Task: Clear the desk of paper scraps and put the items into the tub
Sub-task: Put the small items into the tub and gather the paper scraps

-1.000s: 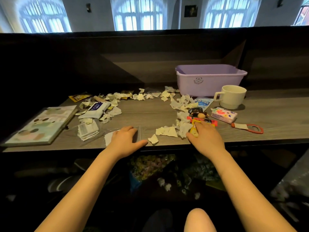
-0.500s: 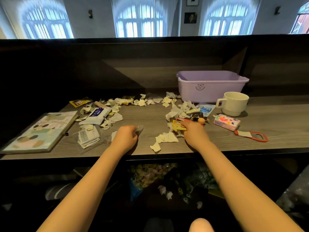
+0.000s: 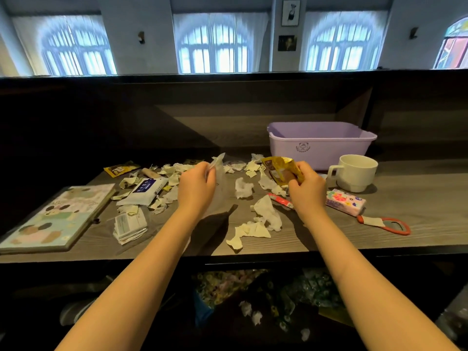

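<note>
Left hand (image 3: 196, 188), right hand (image 3: 307, 191): both bare. Wrists just behind each grip bare too. Left forearm (image 3: 141, 274), right forearm (image 3: 354, 274) uncovered all way from grip back to lower frame edge, smooth, slender, widening toward elbows. Nails too small to judge.

A long wood-grain desk (image 3: 417, 198) backed by a tall dark partition (image 3: 152, 110) stands in a lofty, hall-like room, more a study hall or café than a home. Above the partition runs a row of arched windows (image 3: 212, 46) behind sheer white curtains (image 3: 253, 24), with two framed pictures (image 3: 291, 12) on a pale pillar (image 3: 288, 62), small wall fittings (image 3: 141, 37) and a pane of coloured glass (image 3: 453, 46) at far right
</note>
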Demonstrator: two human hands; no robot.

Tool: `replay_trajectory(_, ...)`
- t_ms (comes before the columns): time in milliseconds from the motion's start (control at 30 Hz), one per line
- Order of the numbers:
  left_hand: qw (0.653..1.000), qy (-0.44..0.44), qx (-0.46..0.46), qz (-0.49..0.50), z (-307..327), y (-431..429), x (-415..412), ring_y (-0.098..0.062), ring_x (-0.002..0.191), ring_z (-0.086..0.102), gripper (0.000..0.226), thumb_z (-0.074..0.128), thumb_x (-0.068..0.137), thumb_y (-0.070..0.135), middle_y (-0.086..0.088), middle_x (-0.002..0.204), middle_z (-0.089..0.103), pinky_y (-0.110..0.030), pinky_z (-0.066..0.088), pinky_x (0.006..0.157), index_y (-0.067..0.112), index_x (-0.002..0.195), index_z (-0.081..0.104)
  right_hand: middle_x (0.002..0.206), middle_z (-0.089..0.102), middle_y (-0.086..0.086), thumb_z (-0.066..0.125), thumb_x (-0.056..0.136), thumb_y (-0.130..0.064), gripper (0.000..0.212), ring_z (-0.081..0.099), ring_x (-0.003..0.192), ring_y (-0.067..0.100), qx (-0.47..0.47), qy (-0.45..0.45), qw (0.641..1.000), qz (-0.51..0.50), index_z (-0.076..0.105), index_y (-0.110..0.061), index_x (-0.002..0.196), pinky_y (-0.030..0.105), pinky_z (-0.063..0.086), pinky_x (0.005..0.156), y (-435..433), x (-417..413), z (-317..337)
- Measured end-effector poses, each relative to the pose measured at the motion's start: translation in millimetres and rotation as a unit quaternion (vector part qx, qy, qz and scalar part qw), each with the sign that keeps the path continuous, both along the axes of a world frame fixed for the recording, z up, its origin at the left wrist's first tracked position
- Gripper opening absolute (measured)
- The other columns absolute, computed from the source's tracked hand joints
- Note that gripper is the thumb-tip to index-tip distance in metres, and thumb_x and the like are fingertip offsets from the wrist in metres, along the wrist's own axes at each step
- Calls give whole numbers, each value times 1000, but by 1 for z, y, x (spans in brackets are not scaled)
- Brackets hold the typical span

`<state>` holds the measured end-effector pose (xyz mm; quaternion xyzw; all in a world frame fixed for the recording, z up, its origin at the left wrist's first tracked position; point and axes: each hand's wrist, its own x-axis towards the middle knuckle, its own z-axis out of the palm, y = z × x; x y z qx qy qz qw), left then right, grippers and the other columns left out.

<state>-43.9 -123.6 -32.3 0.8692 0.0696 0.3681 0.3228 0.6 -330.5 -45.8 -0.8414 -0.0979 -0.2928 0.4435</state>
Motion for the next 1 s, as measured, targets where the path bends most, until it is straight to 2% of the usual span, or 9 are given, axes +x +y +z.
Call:
replay_trajectory(100, 1000, -11, 12, -13, 16, -8, 17, -16, 70, 56, 19, 47, 96, 21, -3, 76, 59, -28, 45, 61, 10, 92, 62, 78, 59, 4, 52, 91, -6, 10, 52, 69, 18, 29, -27, 999, 13, 62, -7, 92, 22, 36, 53, 0, 14, 15)
replay_trajectory(167, 1000, -10, 23, -12, 28, -13, 30, -14, 67, 55, 18, 47, 96, 22, -1, 74, 58, -25, 42, 57, 12, 90, 61, 78, 60, 3, 53, 91, -9, 11, 53, 71, 17, 41, -41, 998, 14, 64, -9, 94, 22, 37, 54, -1, 27, 25)
replay_trajectory(300, 999, -23, 29, -9, 52, -19, 64, -16, 68, 55, 18, 46, 96, 20, -2, 75, 57, -27, 44, 58, 9, 89, 60, 79, 59, 4, 52, 91, -8, 12, 55, 73, 19, 41, -50, 998, -1, 63, -8, 94, 26, 39, 59, -8, 65, 46)
replay_trajectory(433, 999, -25, 46, -11, 66, -29, 101, -17, 70, 54, 20, 45, 97, 20, -5, 79, 58, -28, 41, 58, 8, 91, 60, 78, 57, 7, 51, 91, -8, 9, 50, 72, 22, 18, -39, 999, -19, 59, -10, 86, 27, 33, 53, -20, 106, 67)
replay_trajectory(567, 999, -18, 31, -19, 66, -38, 135, -18, 73, 58, 19, 45, 97, 22, -6, 83, 62, -33, 47, 64, 10, 94, 60, 88, 63, 16, 48, 90, -9, 13, 51, 76, 27, -18, -28, 998, -53, 60, -9, 95, 30, 37, 62, -34, 146, 78)
replay_trajectory(700, 999, -8, 15, -29, 63, -45, 162, -11, 76, 54, 18, 47, 96, 22, -2, 89, 62, -24, 41, 64, 13, 101, 62, 97, 61, 19, 45, 93, -6, 16, 55, 85, 33, -89, -2, 991, -98, 55, -10, 104, 34, 42, 66, -44, 177, 80)
replay_trajectory(800, 999, -12, 7, -34, 63, -48, 178, -8, 81, 51, 21, 49, 95, 21, -2, 96, 63, -24, 40, 68, 12, 106, 63, 104, 61, 18, 47, 94, -6, 16, 56, 94, 34, -156, 42, 978, -130, 55, -9, 107, 36, 46, 72, -48, 196, 77)
replay_trajectory(900, 999, -16, 6, -34, 62, -47, 189, -10, 85, 52, 22, 50, 95, 21, -4, 100, 64, -25, 42, 72, 11, 108, 65, 113, 61, 18, 49, 93, -8, 20, 57, 102, 35, -184, 102, 971, -115, 58, -11, 112, 41, 50, 84, -50, 210, 69)
replay_trajectory(1000, 999, -9, -8, -40, 63, -46, 196, -11, 87, 54, 21, 51, 94, 20, -5, 101, 65, -27, 45, 74, 12, 107, 66, 127, 57, 15, 45, 95, -9, 35, 55, 112, 33, -162, 127, 976, -74, 52, -16, 129, 40, 48, 89, -51, 213, 61)
